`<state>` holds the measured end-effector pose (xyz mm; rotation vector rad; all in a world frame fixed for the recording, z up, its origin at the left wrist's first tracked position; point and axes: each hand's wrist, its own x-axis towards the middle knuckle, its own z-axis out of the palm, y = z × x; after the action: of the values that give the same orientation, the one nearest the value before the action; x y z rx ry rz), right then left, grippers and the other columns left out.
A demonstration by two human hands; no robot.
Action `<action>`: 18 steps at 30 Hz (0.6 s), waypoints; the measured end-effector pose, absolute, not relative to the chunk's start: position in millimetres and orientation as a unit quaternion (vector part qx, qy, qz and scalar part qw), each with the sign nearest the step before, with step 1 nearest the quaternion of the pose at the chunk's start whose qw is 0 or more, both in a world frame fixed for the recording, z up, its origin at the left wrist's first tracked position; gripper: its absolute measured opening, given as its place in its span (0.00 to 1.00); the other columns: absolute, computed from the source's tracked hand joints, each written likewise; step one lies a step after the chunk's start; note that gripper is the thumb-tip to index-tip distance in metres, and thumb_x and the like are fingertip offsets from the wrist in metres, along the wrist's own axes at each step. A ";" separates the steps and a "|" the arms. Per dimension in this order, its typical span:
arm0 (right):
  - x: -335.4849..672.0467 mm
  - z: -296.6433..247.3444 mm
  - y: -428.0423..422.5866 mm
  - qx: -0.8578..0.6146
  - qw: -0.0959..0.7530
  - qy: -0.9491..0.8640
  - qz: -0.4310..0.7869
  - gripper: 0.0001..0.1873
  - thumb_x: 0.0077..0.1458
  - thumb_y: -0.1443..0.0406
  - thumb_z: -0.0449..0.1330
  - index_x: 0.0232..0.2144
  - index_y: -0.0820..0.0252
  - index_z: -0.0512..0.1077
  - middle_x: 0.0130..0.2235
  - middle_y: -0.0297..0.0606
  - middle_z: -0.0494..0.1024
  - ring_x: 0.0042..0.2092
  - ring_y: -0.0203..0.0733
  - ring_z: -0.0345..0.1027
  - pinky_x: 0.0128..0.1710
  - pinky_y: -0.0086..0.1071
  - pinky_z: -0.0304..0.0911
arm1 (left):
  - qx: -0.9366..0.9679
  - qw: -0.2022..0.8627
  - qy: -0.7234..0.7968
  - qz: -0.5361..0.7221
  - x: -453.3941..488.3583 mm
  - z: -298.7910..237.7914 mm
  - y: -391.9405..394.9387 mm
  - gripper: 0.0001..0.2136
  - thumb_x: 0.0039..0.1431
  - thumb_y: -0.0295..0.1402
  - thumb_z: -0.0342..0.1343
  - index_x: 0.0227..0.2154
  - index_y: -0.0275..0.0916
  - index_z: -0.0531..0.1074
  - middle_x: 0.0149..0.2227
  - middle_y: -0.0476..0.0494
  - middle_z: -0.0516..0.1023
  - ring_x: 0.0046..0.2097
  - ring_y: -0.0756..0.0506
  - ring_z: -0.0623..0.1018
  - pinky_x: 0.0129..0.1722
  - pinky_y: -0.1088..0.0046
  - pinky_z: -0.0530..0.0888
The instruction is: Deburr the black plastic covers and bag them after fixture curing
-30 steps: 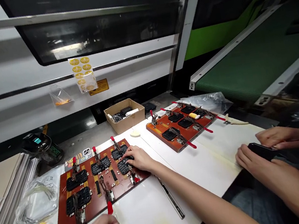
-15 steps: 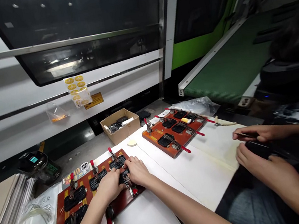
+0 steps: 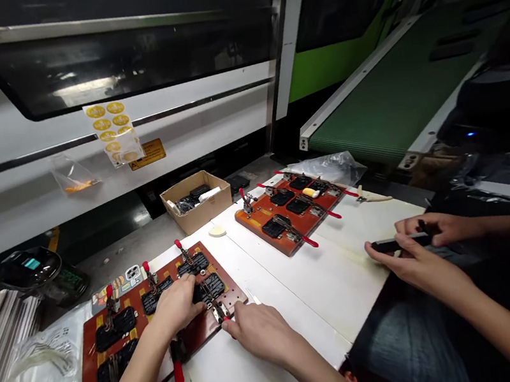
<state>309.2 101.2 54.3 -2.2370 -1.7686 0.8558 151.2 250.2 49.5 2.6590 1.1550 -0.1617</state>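
Observation:
Several black plastic parts lie clamped on a reddish-brown fixture board [image 3: 234,278] in front of me. My left hand [image 3: 179,306] is over its front row, thumb and fingers closed on the near end of one black plastic part [image 3: 214,284]. Beside that part is a metal toggle clamp [image 3: 219,311] with a red handle. My right hand [image 3: 262,332] is at the board's right front edge, thumb and fingers round the red handle, which it mostly covers. A slim pale tool [image 3: 253,296] shows just behind the right hand.
A second fixture board [image 3: 268,244] with red-handled clamps stands to the right. Behind are a cardboard box [image 3: 204,208] and a round pale disc [image 3: 217,230]. Plastic bags [image 3: 46,372] lie left. At right, a co-worker's hands [image 3: 414,250] hold a black part near cutters [image 3: 375,198].
My right hand has left the black plastic part and moved nearer, to the clamp's red handle. My left hand stays at the part. The co-worker's hands have lifted a black piece. The view has shifted.

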 end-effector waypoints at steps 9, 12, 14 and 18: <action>289.8 29.8 98.1 -0.759 0.000 -0.608 0.235 0.28 0.73 0.57 0.42 0.39 0.63 0.80 0.37 0.52 0.84 0.40 0.62 0.80 0.38 0.47 0.72 | 0.907 0.121 0.399 -0.061 153.4 46.3 252.7 0.15 0.55 0.36 0.61 0.45 0.41 0.69 0.50 0.39 0.77 0.54 0.36 0.77 0.48 0.63 0.73; 285.9 21.9 97.6 -0.768 -0.015 -0.603 0.217 0.27 0.73 0.58 0.42 0.42 0.64 0.79 0.37 0.52 0.84 0.39 0.60 0.80 0.37 0.44 0.72 | 0.905 0.121 0.403 -0.062 154.6 45.9 252.0 0.14 0.56 0.36 0.61 0.45 0.41 0.69 0.50 0.38 0.77 0.54 0.36 0.77 0.50 0.64 0.72; 285.2 19.1 97.0 -0.770 -0.018 -0.603 0.208 0.26 0.73 0.58 0.43 0.41 0.63 0.79 0.37 0.51 0.84 0.40 0.58 0.81 0.37 0.42 0.72 | 0.904 0.122 0.405 -0.065 155.5 46.7 250.6 0.13 0.56 0.35 0.60 0.44 0.41 0.70 0.49 0.39 0.77 0.53 0.36 0.78 0.50 0.64 0.72; 285.3 19.1 95.8 -0.769 -0.013 -0.608 0.200 0.26 0.73 0.57 0.45 0.40 0.63 0.80 0.36 0.50 0.84 0.39 0.58 0.81 0.36 0.42 0.72 | 0.907 0.112 0.400 -0.068 157.1 48.7 247.0 0.15 0.56 0.32 0.59 0.46 0.39 0.70 0.50 0.37 0.77 0.52 0.35 0.78 0.49 0.63 0.73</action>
<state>285.3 95.8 19.1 -2.4348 -1.9248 0.6327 157.1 247.0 48.7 2.6635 1.1739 -0.1998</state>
